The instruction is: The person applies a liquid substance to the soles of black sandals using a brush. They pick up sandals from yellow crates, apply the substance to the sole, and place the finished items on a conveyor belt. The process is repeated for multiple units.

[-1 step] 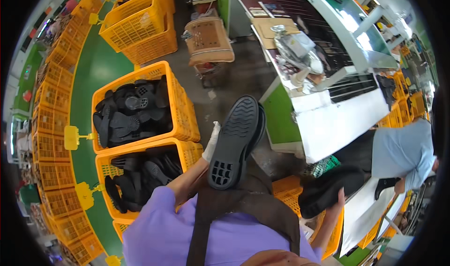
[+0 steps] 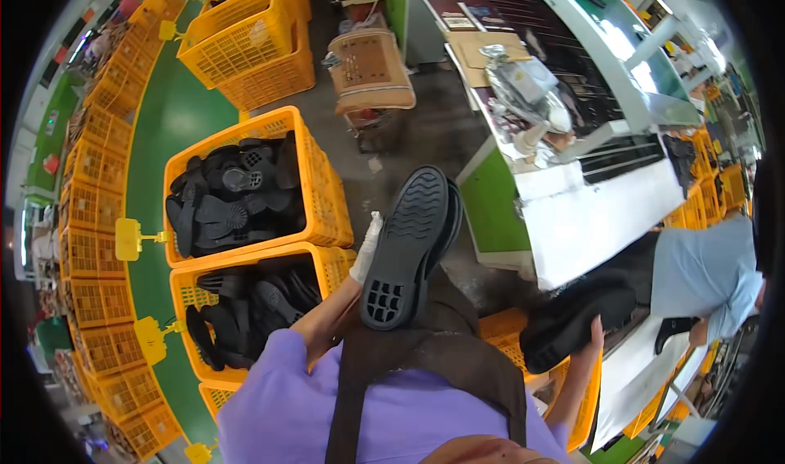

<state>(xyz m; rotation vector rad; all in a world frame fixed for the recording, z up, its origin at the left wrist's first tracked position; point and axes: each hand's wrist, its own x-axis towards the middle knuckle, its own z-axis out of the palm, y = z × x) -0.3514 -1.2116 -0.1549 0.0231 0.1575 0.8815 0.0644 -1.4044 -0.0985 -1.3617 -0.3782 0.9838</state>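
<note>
A pair of black shoe soles [image 2: 401,255], one lapped over the other, is held up in front of my body. The upper one shows its wavy tread and a grid of square hollows at the near end. My left hand [image 2: 367,251], in a white glove, grips them from the left side; most of its fingers are hidden behind them. Out to the right, my bare right hand [image 2: 585,345] is closed on a dark black shoe-shaped piece [image 2: 572,321], whose details are hard to make out. That piece is over a yellow crate [image 2: 500,340] at my right side.
Two yellow crates [image 2: 329,190] of black soles [image 2: 237,206] stand at my left, with stacked crates [image 2: 262,76] beyond. A brown padded stool [image 2: 372,71] is ahead. A machine table [image 2: 589,210] with a white top stands front right. A person in light blue [image 2: 705,255] is at far right.
The view has shifted slightly. The black piece in my right hand is a little higher and slightly turned; my left hand keeps its hold on the soles.
</note>
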